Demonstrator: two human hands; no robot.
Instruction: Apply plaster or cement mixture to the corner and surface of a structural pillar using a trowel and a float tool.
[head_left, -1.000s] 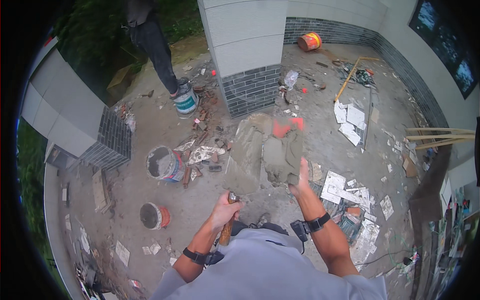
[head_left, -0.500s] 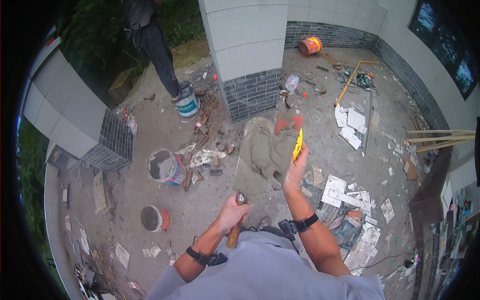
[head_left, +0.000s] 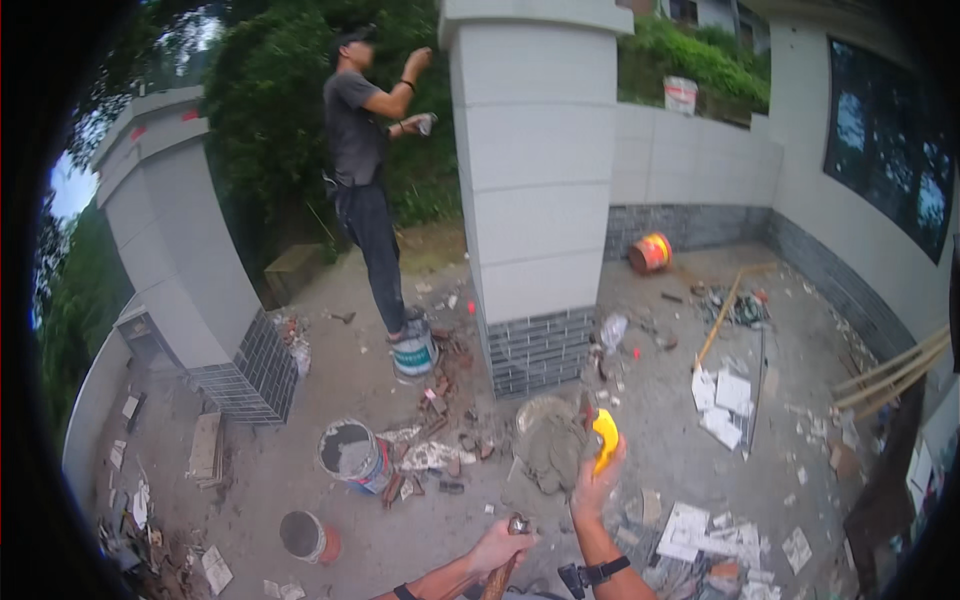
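Closed round a short wooden handle with a metal collar, my left hand (head_left: 500, 548) sits low in the picture, left of my right hand. The wooden-handled tool (head_left: 518, 525) points away from me; where it joins the grey patch ahead is hard to make out. My right hand (head_left: 598, 488) grips the curved yellow handle of a float (head_left: 605, 440), whose reddish plate shows almost edge-on. Beside it is a lump of wet grey mortar (head_left: 553, 452), just beyond both hands, and the float's plate is near or against it.
A person (head_left: 360, 150) stands on an upturned bucket (head_left: 414, 352), one arm raised beside the pale pillar (head_left: 535, 160). To the left are a mortar bucket (head_left: 357, 458) and a smaller bucket (head_left: 310, 538). Broken tiles (head_left: 705, 535) litter the right floor; an orange bucket (head_left: 651, 254) lies by the wall.
The view has tilted up, so my hands appear lower and the other person's upper body shows. The float's red plate has turned from broad side to nearly edge-on.
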